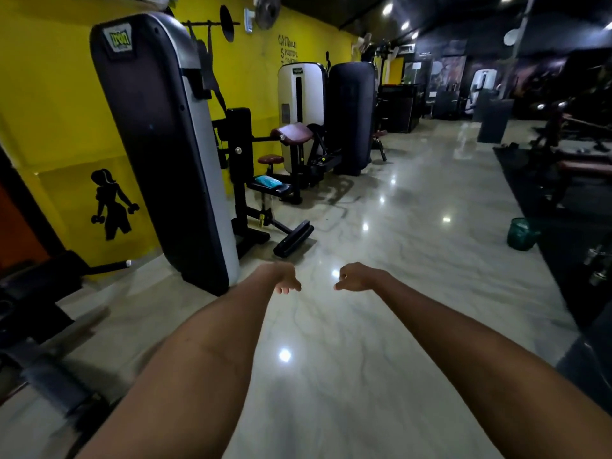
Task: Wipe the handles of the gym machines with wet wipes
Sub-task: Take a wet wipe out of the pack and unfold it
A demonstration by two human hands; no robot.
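Both my arms stretch forward over the shiny marble floor. My left hand [285, 279] and my right hand [356, 277] hang side by side with loosely curled fingers, and neither holds anything. A blue pack of wet wipes [268, 181] lies on the black seat of the gym machine [255, 180] ahead at the left, well beyond my hands. A tall black and grey weight-stack cover [159, 144] stands just left of my left hand. A bar with a white end cap [112, 266] sticks out low at the left.
More machines [303, 117] line the yellow wall [49, 94]. A green bucket [521, 234] stands on the floor at the right, beside a black mat [543, 193]. Dark equipment fills the lower left corner. The pale floor [381, 226] runs ahead between the rows.
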